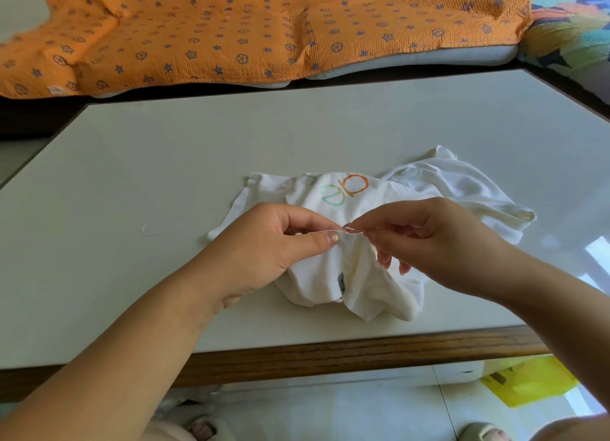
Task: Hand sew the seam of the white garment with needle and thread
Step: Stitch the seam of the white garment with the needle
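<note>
White garment point(333, 275) on the table point(158, 176)
Left hand point(267, 252) pinches its fold — right hand point(442, 242) pinches the needle point(355, 231).

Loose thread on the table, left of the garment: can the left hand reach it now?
Probably yes: the loose thread lies on bare table beside the left hand, nothing between them. But that hand pinches the white garment and must let go first.

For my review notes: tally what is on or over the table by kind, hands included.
white garment: 1
needle: 1
loose thread: 1
hands: 2, left hand and right hand
Total: 5
</note>
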